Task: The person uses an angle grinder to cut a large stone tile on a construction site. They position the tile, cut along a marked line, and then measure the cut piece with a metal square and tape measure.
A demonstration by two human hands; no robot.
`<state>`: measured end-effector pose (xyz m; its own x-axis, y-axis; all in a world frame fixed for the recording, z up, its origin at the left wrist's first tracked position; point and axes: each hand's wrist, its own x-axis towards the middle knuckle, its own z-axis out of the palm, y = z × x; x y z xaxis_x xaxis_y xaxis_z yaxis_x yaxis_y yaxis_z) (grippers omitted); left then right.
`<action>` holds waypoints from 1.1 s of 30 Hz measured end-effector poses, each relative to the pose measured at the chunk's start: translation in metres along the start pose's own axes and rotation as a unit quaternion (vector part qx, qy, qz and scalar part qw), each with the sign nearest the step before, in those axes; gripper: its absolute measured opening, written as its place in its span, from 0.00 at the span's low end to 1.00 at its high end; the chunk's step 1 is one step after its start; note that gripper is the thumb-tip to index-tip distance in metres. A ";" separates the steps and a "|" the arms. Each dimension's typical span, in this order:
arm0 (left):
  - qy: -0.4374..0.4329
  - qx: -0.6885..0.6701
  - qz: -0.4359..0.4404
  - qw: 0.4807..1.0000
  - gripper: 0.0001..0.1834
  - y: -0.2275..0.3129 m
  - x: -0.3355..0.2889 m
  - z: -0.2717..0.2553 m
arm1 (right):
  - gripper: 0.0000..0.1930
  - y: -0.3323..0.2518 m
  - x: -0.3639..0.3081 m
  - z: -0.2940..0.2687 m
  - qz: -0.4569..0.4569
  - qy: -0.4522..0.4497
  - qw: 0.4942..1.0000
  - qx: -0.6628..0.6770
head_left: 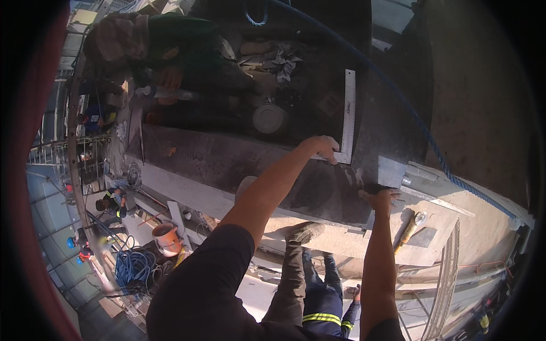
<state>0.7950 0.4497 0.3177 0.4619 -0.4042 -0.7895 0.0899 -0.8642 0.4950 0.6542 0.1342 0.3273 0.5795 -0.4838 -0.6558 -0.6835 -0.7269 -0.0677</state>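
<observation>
My left hand (324, 148) is closed on the short leg of a metal carpenter's square (350, 111), near its corner. The long leg of the square points away from me over a dark slab (250, 165). My right hand (380, 199) is at the slab's near right corner, thumb spread away from the fingers, with no tool visible in it. Just beyond that hand is a pale flat piece (391, 170). A yellow angle grinder (406, 233) lies to the right of my right forearm, beside a small grey plate (424, 237).
A blue rope (398, 94) crosses the upper right. At the upper left a person in green (182, 42) leans near a white tube (165, 92). A round lid (269, 118) lies beyond the slab. Lower down are an orange bucket (166, 238), coiled blue hose (135, 267) and a person in navy (322, 298).
</observation>
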 end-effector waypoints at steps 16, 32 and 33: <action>-0.100 0.006 0.038 0.994 0.38 -0.005 0.043 0.007 | 0.95 -0.006 0.006 -0.014 0.050 -0.060 0.997 -0.010; -0.068 0.013 0.078 0.995 0.33 -0.008 0.042 0.011 | 0.94 -0.006 0.012 -0.011 0.055 -0.060 0.996 -0.021; -0.081 -0.003 0.077 0.994 0.33 -0.010 0.042 0.010 | 0.94 -0.007 0.011 -0.012 0.056 -0.060 0.996 -0.019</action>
<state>0.8043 0.4384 0.2759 0.3218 -0.5753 -0.7520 0.0342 -0.7866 0.6165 0.6704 0.1282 0.3295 0.4420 -0.5032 -0.7426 -0.7218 -0.6910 0.0386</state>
